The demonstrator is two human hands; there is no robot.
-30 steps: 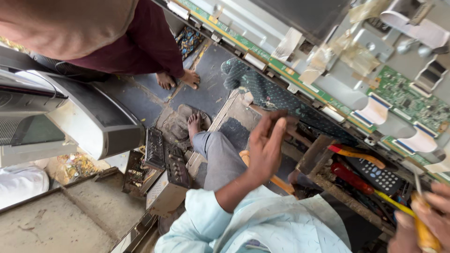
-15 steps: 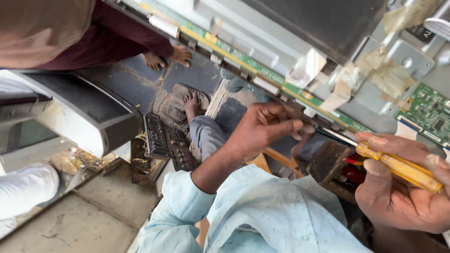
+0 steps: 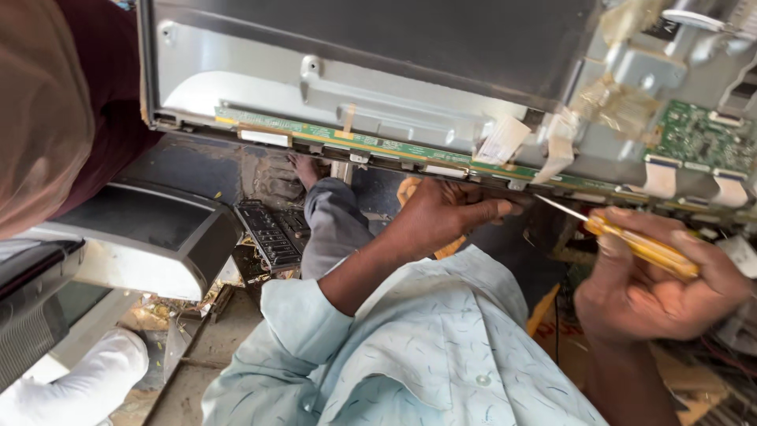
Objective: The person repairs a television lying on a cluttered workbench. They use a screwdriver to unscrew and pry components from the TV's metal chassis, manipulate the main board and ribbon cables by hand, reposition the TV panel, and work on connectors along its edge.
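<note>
A yellow-handled screwdriver [image 3: 640,246] lies in the person's right hand [image 3: 658,288], the fingers wrapped tight round its handle, and its thin metal shaft runs up and to the left so that the tip meets the lower edge of a large grey metal chassis [image 3: 378,47] that fills the top of the view. Along that lower edge runs a long, narrow green circuit strip [image 3: 371,146], with white flat ribbon cables [image 3: 501,140] folding down over it. The left hand [image 3: 441,214] reaches in under the same edge just left of the screwdriver tip, fingers together and stretched toward the strip, pressing at the rim rather than closed round anything. The two hands sit near each other, the tip between them. At the far right of the chassis a larger green circuit board [image 3: 698,136] is fixed beside yellowish tape [image 3: 607,106]. Both forearms come out of a pale blue patterned shirt [image 3: 410,347]. Below the chassis a bare foot [image 3: 303,167] rests on the dark floor, and a black remote control [image 3: 272,233] lies just beside the grey trouser leg [image 3: 331,229]. To the left stands a grey-framed monitor housing [image 3: 142,237].
</note>
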